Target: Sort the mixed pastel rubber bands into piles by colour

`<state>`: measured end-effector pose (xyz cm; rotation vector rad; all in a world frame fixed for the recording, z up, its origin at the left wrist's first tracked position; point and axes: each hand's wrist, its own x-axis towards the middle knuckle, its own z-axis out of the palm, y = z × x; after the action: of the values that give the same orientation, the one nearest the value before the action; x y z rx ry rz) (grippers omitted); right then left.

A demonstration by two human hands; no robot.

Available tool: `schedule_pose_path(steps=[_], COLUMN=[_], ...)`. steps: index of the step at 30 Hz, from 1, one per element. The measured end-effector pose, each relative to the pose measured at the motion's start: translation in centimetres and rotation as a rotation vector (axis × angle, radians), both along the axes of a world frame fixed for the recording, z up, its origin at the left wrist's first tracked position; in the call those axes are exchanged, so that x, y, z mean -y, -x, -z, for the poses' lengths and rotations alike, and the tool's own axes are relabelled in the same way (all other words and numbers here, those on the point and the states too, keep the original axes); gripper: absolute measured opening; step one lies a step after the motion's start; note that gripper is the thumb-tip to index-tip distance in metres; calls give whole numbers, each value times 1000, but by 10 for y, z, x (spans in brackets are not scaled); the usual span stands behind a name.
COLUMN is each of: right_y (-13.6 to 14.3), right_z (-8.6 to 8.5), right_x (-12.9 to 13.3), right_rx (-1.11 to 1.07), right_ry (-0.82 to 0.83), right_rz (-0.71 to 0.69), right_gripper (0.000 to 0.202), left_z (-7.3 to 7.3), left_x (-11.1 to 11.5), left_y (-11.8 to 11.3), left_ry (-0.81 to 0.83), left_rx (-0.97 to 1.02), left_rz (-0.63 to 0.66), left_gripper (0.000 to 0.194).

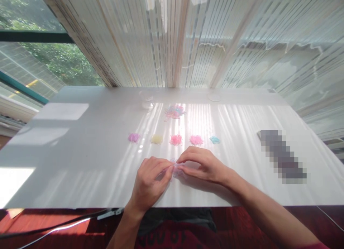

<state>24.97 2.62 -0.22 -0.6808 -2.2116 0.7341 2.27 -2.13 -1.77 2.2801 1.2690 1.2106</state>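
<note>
Over a loose pile of pale lilac rubber bands (177,173), near the front of the white table (88,159), both hands meet at the fingertips. My left hand (152,179) pinches at the pile with thumb and index finger. From the other side, my right hand (205,164) brings its thumb and index finger together on the same small bands. Fingers partly hide what is pinched. Just beyond lies a row of small band heaps: purple (134,137), yellow (156,139), red (176,139), pink (196,139) and blue (214,139). Behind the row sits a mixed-colour heap (175,111).
A clear round container (147,100) stands at the back, and a clear disc (214,97) lies to its right. On the right is a dark, pixelated oblong object (283,154). Striped sheer curtains (166,41) hang along the table's far edge, with a window at left.
</note>
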Motion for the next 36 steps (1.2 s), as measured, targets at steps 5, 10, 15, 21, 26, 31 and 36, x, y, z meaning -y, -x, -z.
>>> schedule_pose_path(steps=[5,10,15,21,26,31,36], right_y=[1,3,3,4,4,4,4], right_z=[3,7,5,2,3,0,0], right_x=[0,0,1,3,3,5,5], right_rx=[-4,-11,6,35,39,4,-10], right_ry=[9,14,49,96,125,205,252], right_rz=[19,18,13,24,15,41,49], right_gripper=[12,8,7,7,7,7,5], left_z=[0,2,2,2,2,1,0], left_x=[0,1,1,0,2,2,1], left_y=[1,1,0,1,2,1,1], left_ry=[12,9,1,-43,-40,-38,-49], left_rx=[4,6,0,22,42,45,43], left_rz=[1,-6,-15,-7,27,13,-20], left_gripper=[11,11,10,18,18,14,18])
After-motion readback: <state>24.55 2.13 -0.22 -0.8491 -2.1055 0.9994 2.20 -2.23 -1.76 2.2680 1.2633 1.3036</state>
